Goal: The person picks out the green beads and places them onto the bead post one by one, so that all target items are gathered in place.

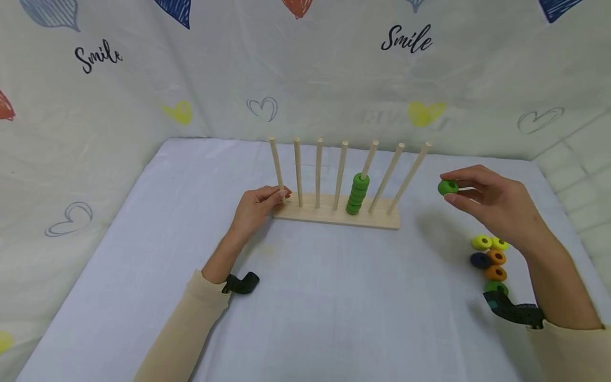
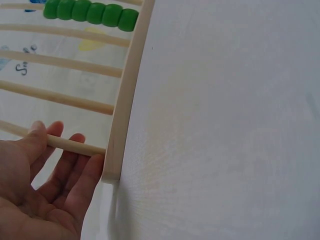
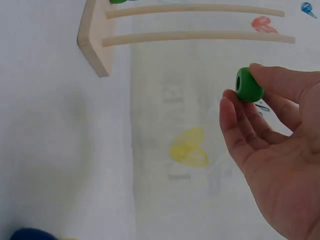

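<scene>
A wooden peg rack stands on the table with a row of upright pegs. Several green beads are stacked on one peg right of its middle; they show in the left wrist view as a green row. At the rack's left end my left hand grips the outermost peg low down, thumb on one side and fingers on the other. Out to the right of the rack, my right hand pinches a green bead in the air between thumb and fingers, its hole showing.
Loose beads lie below my right hand: yellow, dark blue, orange and green. A white cloth covers the table. Behind it hangs a printed curtain with hearts and lettering.
</scene>
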The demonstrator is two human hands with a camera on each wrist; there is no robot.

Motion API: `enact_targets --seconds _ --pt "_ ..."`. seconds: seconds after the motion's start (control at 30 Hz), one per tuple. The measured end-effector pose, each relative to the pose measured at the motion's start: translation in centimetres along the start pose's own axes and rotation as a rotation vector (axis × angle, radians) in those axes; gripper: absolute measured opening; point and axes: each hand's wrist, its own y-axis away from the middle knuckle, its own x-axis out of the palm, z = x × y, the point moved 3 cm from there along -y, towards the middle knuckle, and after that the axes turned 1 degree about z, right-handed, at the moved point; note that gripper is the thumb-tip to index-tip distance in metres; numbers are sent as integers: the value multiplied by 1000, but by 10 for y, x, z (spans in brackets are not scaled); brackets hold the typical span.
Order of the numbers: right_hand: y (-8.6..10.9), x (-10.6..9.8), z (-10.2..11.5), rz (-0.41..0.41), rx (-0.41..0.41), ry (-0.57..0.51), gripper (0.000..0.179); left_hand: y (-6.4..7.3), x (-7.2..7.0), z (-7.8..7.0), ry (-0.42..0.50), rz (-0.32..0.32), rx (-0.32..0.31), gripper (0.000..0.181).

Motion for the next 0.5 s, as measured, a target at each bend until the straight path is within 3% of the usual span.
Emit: enact_targets --seconds 0.17,0.33,0.5 --pt "-9 0 8 -75 22 -37 40 0 0 -1 -12 1 7 26" --pt "-15 -1 15 -126 -30 -62 40 0 0 -2 -23 4 4 26" --pt "-18 -5 22 -188 -22 -201 42 0 -1 0 -25 7 -5 26"
